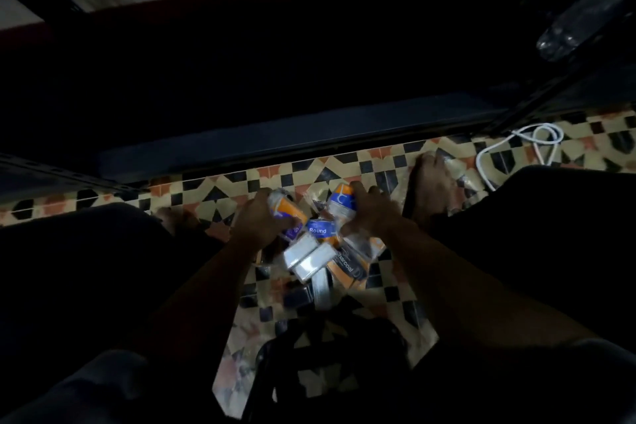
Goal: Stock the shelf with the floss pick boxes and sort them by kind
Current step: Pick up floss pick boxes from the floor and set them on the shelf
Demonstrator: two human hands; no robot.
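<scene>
We see a loose pile of orange, blue and white floss pick boxes (321, 251) lying on the patterned tiled floor (344, 165), just in front of the dark low shelf (275, 141). Our left hand (261, 217) is closed around one orange box (290, 212); our right hand (370, 210) clasps another orange-and-white box (340, 201).

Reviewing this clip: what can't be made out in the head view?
- Shelf interior: lost in darkness; stock not visible.
- Boxes under the left hand and right hand: labels partly covered by fingers.
- Pile of boxes: overlapping and blurred; count and kinds unclear.
</scene>
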